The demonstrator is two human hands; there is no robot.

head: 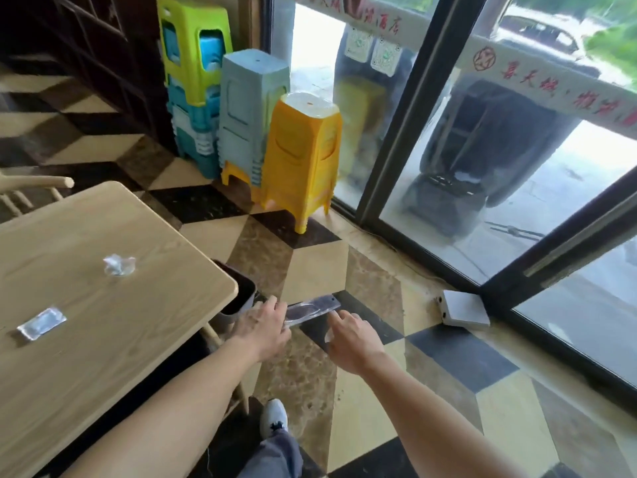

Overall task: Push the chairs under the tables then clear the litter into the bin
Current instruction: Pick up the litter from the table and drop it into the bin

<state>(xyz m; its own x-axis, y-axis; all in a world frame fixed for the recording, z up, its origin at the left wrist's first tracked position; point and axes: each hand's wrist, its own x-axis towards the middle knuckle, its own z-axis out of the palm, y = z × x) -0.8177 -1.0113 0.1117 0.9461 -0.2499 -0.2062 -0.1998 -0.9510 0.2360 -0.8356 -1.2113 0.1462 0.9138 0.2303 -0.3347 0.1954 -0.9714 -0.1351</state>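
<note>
My left hand (264, 326) grips one end of a long clear plastic wrapper (312, 308), held over the floor just right of a white bin (238, 298) tucked beside the table's corner. My right hand (351, 334) hovers close to the wrapper's other side with something small and clear under its fingers; what it is I cannot tell. On the light wooden table (86, 305) lie a crumpled clear wrapper (119, 264) and a flat foil packet (42, 322). A wooden chair back (34, 188) shows past the table's far edge.
Stacks of plastic stools, green (194, 53), grey-blue (253, 112) and yellow (303, 157), stand by the glass door (517, 167). A white box (463, 308) lies on the floor by the door frame. My shoe (274, 417) rests on the checkered tiles.
</note>
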